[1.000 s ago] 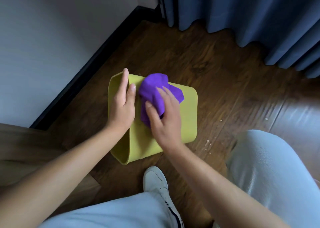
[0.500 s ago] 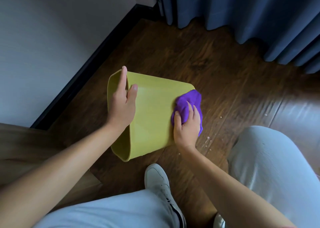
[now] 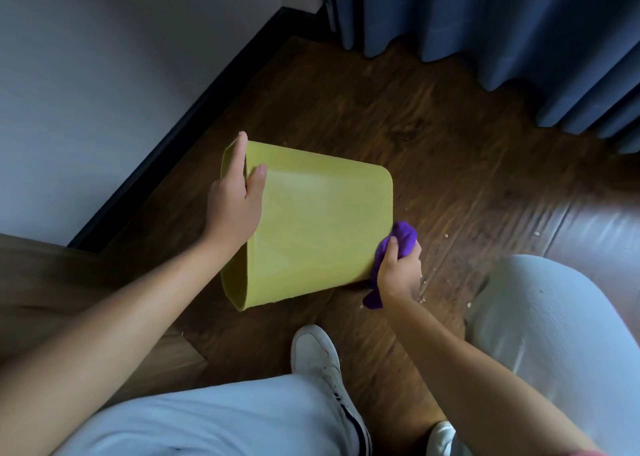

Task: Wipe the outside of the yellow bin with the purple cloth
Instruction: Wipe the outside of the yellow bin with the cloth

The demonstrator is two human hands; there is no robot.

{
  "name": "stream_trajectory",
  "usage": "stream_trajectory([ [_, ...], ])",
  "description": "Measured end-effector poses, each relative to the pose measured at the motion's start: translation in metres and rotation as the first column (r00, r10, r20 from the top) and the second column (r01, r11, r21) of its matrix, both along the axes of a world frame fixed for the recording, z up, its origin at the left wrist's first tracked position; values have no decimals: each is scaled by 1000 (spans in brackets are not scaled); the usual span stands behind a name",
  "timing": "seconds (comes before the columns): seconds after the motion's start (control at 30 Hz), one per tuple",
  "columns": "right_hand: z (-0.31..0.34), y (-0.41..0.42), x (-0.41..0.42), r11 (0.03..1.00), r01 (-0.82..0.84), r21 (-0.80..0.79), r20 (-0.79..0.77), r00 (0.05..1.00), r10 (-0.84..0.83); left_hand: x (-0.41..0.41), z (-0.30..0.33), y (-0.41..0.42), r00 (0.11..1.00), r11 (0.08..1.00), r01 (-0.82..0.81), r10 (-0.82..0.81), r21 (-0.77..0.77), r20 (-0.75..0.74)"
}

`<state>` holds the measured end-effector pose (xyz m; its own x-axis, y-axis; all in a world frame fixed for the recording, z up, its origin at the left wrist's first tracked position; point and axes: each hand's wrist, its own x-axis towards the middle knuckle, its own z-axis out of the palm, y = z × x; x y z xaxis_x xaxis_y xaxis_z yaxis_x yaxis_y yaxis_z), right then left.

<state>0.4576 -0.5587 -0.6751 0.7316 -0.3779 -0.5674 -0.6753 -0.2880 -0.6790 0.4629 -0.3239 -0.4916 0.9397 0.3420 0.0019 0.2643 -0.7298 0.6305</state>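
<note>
Dark wood floor (image 3: pixel 433 137), curtain (image 3: pixel 485 23) at twelve o'clock. Nearest: white shoe (image 3: pixel 318 362). Right hand (image 3: pixel 398 272), fingers curled tight around purple cloth (image 3: pixel 401 239), against tipped yellow bin (image 3: pixel 322 227) at its four o'clock corner. Left hand (image 3: pixel 235 206) clamping rim at nine o'clock, thumb outside.

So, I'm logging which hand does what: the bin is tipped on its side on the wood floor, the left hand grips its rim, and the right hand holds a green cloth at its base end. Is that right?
Not quite: the cloth is purple, not green. The head view shows the right hand bunching the purple cloth against the base end of the yellow bin, tipped on the wood floor, while the left hand grips its rim.
</note>
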Motion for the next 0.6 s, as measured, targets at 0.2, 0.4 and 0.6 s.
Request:
stream_trajectory([
  [0.2, 32, -5, 20, 997, 3, -77, 177, 984, 11, 2, 2, 3, 998, 999, 29, -31, -34, -47],
  [0.4, 125, -10, 74, 981, -192, -34, 571, 802, 177, 1, 4, -15, 974, 973, 217, -221, 72, 51],
  [0.6, 158, -34, 117, 887, -427, -174, 475, 753, 456, -7, 2, -23, 901, 896, 404, -424, 185, 87],
])
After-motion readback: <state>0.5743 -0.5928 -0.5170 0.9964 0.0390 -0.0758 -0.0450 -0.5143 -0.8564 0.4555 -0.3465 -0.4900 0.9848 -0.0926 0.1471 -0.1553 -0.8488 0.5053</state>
